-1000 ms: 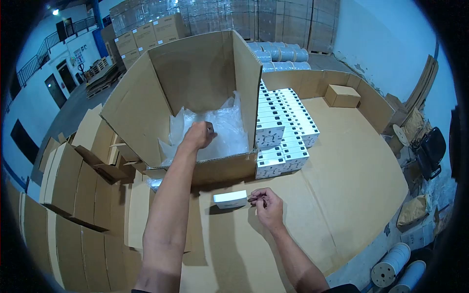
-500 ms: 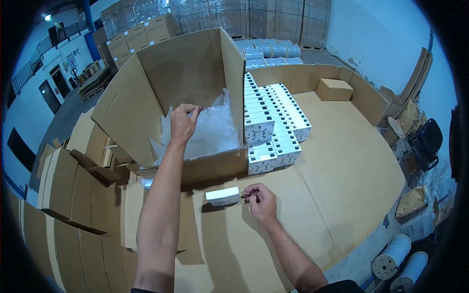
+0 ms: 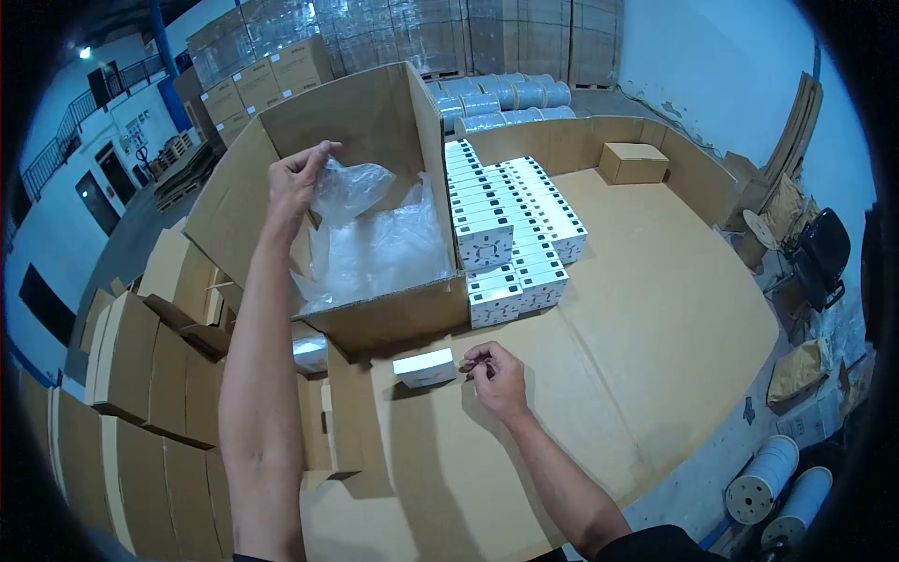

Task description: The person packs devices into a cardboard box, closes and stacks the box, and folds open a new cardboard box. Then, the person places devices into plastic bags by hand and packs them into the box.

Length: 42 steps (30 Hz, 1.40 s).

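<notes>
My left hand (image 3: 294,185) pinches a clear plastic bag (image 3: 354,189) by its top, inside the open cardboard box (image 3: 389,314). Below it, more clear plastic bags (image 3: 389,248) lie heaped in the box. On the cardboard surface my right hand (image 3: 496,379) is closed, fingertips together; whatever they may hold is too small to make out. Just left of those fingertips sits a small white box (image 3: 424,367), apart from the hand. Stacked white boxes (image 3: 520,229) with dark square marks stand against the large box's right side.
A cardboard-covered table (image 3: 646,309) with a raised rim spreads right, with a closed brown carton (image 3: 634,163) at its far edge. Flattened or folded cartons (image 3: 150,375) crowd the left. White spools (image 3: 763,478) stand on the floor at lower right, near a black chair (image 3: 820,258).
My left hand has risen and moved left, lifting a plastic bag off the heap. My right hand stays almost in place beside the small white box. The view has shifted slightly.
</notes>
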Each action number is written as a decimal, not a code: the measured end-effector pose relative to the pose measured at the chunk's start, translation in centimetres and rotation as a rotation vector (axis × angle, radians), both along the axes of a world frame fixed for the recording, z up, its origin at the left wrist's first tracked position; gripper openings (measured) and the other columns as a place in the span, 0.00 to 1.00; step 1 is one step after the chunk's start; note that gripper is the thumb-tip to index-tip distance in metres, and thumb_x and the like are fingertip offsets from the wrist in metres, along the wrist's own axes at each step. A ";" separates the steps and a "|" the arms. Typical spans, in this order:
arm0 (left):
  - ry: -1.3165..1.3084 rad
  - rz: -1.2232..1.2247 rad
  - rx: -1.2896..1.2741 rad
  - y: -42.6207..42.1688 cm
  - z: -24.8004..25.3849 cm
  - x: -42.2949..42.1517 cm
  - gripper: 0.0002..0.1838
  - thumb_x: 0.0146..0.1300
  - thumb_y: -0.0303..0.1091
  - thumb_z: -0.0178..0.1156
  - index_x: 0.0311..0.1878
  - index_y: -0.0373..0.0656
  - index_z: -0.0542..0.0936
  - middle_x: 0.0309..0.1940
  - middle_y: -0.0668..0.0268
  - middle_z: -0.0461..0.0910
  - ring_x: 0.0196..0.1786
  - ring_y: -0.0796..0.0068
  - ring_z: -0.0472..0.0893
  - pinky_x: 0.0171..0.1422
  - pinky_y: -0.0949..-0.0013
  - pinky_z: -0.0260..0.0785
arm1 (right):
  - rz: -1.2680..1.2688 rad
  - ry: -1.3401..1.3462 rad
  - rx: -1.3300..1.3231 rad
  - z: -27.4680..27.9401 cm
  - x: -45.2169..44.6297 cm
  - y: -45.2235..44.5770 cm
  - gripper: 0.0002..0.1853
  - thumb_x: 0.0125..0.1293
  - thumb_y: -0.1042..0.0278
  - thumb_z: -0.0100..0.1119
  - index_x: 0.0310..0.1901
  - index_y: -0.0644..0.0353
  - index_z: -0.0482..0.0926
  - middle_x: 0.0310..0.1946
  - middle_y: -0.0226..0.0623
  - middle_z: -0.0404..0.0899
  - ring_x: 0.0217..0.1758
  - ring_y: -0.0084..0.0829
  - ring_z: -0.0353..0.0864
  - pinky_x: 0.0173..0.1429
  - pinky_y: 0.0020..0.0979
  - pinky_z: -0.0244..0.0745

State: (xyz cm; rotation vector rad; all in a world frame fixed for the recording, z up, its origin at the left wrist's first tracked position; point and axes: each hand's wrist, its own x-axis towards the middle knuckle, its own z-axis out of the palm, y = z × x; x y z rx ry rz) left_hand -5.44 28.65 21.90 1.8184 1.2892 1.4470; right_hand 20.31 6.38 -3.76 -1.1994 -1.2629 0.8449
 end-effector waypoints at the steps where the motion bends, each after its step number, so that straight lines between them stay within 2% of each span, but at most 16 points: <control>1: 0.005 0.002 0.004 -0.8 0.5 0.0 0.17 0.72 0.49 0.65 0.50 0.47 0.91 0.33 0.75 0.83 0.34 0.84 0.75 0.41 0.73 0.70 | 0.002 0.005 0.004 0.0 0.0 -0.1 0.09 0.66 0.86 0.46 0.41 0.69 0.78 0.37 0.39 0.85 0.40 0.27 0.88 0.48 0.30 0.85; 4: -0.111 0.018 0.113 -2.6 0.9 0.4 0.17 0.71 0.49 0.65 0.49 0.46 0.91 0.32 0.74 0.85 0.34 0.84 0.76 0.42 0.73 0.71 | 0.014 0.002 -0.005 -0.1 0.0 -0.1 0.09 0.66 0.86 0.46 0.41 0.69 0.78 0.36 0.39 0.85 0.40 0.27 0.89 0.48 0.29 0.85; 6: -0.033 0.263 0.308 -3.4 0.7 0.8 0.17 0.71 0.47 0.66 0.48 0.45 0.91 0.30 0.71 0.86 0.33 0.85 0.77 0.41 0.72 0.71 | 0.002 0.003 -0.004 -0.3 0.0 -0.2 0.10 0.66 0.86 0.46 0.42 0.69 0.78 0.36 0.38 0.85 0.39 0.26 0.88 0.47 0.29 0.85; 10: -0.057 0.415 0.293 -8.0 1.2 2.1 0.14 0.72 0.43 0.65 0.48 0.43 0.90 0.31 0.67 0.89 0.32 0.82 0.80 0.40 0.72 0.73 | 0.003 0.111 -0.010 -0.1 -0.2 -1.1 0.10 0.66 0.86 0.46 0.43 0.68 0.78 0.36 0.37 0.84 0.38 0.24 0.87 0.47 0.27 0.84; 13: -0.167 0.393 0.397 -12.7 -0.6 4.1 0.13 0.72 0.39 0.64 0.48 0.41 0.90 0.33 0.66 0.89 0.32 0.81 0.80 0.41 0.72 0.73 | -0.031 0.096 -0.025 0.2 -0.5 -2.2 0.08 0.70 0.83 0.47 0.45 0.67 0.77 0.37 0.35 0.83 0.38 0.22 0.86 0.44 0.25 0.82; 15: -0.190 0.416 0.447 -16.7 -3.2 5.7 0.11 0.73 0.35 0.64 0.50 0.40 0.89 0.34 0.65 0.89 0.34 0.82 0.79 0.41 0.71 0.73 | -0.061 0.170 -0.051 0.5 -0.9 -3.4 0.05 0.72 0.73 0.54 0.44 0.64 0.78 0.34 0.35 0.84 0.35 0.23 0.84 0.41 0.28 0.79; 17: -0.124 0.475 0.250 -21.5 -6.6 6.9 0.11 0.73 0.33 0.63 0.51 0.38 0.88 0.36 0.63 0.89 0.36 0.80 0.81 0.44 0.70 0.75 | 0.020 0.295 -0.078 1.8 -1.1 -4.9 0.06 0.72 0.71 0.56 0.45 0.64 0.77 0.36 0.33 0.84 0.35 0.22 0.83 0.41 0.27 0.78; 19: -0.202 0.457 0.225 -24.3 -11.2 8.0 0.11 0.74 0.31 0.62 0.52 0.38 0.88 0.37 0.61 0.88 0.39 0.77 0.83 0.46 0.69 0.76 | 0.090 0.424 -0.116 2.4 -1.6 -6.2 0.08 0.72 0.68 0.58 0.46 0.63 0.77 0.37 0.32 0.83 0.35 0.21 0.81 0.41 0.25 0.77; 21: -0.206 0.451 0.110 -27.0 -14.5 8.7 0.12 0.75 0.31 0.60 0.54 0.39 0.87 0.40 0.59 0.88 0.41 0.76 0.84 0.46 0.69 0.76 | 0.196 0.490 0.028 2.4 -2.5 -7.1 0.13 0.70 0.64 0.63 0.50 0.63 0.76 0.40 0.29 0.82 0.35 0.21 0.80 0.41 0.24 0.76; 25: -0.179 0.424 -0.001 -30.0 -18.7 9.5 0.13 0.76 0.33 0.60 0.54 0.36 0.87 0.39 0.60 0.87 0.41 0.76 0.83 0.47 0.70 0.75 | 0.144 0.289 0.035 2.4 -4.6 -8.2 0.15 0.69 0.63 0.65 0.50 0.64 0.77 0.37 0.34 0.84 0.35 0.24 0.82 0.40 0.28 0.77; 28: -0.226 0.392 -0.060 -30.7 -20.5 9.4 0.14 0.76 0.35 0.60 0.53 0.35 0.87 0.37 0.63 0.86 0.41 0.77 0.82 0.46 0.70 0.75 | -0.036 0.021 0.038 2.4 -5.4 -8.2 0.13 0.69 0.66 0.64 0.49 0.67 0.80 0.32 0.45 0.86 0.33 0.30 0.85 0.40 0.37 0.79; 33: -0.395 0.383 -0.174 -30.5 -22.8 8.6 0.15 0.77 0.37 0.59 0.49 0.34 0.87 0.33 0.67 0.84 0.36 0.81 0.79 0.40 0.72 0.73 | -0.031 0.027 0.005 2.1 -4.1 -6.9 0.09 0.70 0.69 0.62 0.45 0.66 0.84 0.30 0.41 0.85 0.32 0.27 0.84 0.39 0.34 0.77; 35: -0.470 0.339 -0.249 -30.5 -22.0 8.3 0.17 0.78 0.39 0.59 0.38 0.34 0.85 0.27 0.70 0.80 0.30 0.84 0.76 0.33 0.74 0.70 | -0.047 0.015 0.011 1.8 -3.6 -6.4 0.09 0.71 0.69 0.61 0.44 0.66 0.84 0.29 0.40 0.85 0.31 0.26 0.83 0.38 0.33 0.77; 36: -0.474 0.337 -0.253 -30.4 -22.2 8.1 0.17 0.78 0.39 0.59 0.38 0.34 0.85 0.27 0.70 0.80 0.30 0.84 0.76 0.33 0.74 0.70 | -0.052 -0.020 -0.025 2.2 -3.3 -6.2 0.09 0.71 0.69 0.61 0.43 0.66 0.85 0.28 0.40 0.85 0.31 0.25 0.82 0.38 0.32 0.76; 38: -0.365 0.353 -0.221 -30.1 -22.8 7.4 0.21 0.79 0.42 0.57 0.31 0.37 0.79 0.22 0.74 0.74 0.26 0.86 0.72 0.29 0.74 0.69 | -0.054 -0.053 -0.062 2.8 -3.0 -5.8 0.09 0.71 0.69 0.61 0.42 0.66 0.85 0.28 0.40 0.84 0.30 0.24 0.81 0.37 0.31 0.75; 42: -0.504 0.320 -0.301 -30.4 -22.0 7.8 0.18 0.80 0.44 0.54 0.36 0.40 0.76 0.26 0.74 0.74 0.29 0.86 0.74 0.31 0.73 0.71 | -0.047 0.008 0.003 3.1 -3.1 -5.5 0.09 0.73 0.68 0.60 0.42 0.66 0.84 0.26 0.39 0.83 0.29 0.23 0.79 0.36 0.31 0.74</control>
